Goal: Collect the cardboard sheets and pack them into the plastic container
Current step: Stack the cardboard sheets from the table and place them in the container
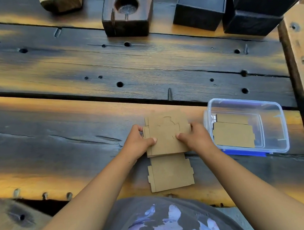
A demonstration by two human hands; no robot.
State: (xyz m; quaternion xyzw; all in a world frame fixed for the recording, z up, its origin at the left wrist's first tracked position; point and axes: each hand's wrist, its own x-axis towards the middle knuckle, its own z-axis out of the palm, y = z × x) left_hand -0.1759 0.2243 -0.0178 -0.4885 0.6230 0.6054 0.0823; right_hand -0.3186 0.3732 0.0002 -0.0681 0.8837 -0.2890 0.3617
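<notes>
I count: plastic container (278, 121), one. Cardboard sheets inside container (233, 135), two visible. Held stack (168, 133), at least two, exact number unclear to me. Loose sheet (169, 172), one. Hands, two. Black boxes (200, 4), about three. Wooden blocks (128, 13), two.

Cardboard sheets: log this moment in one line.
left hand: gripping cardboard stack | right hand: gripping stack | plastic container: open, sheets inside | loose sheet: on table
</notes>
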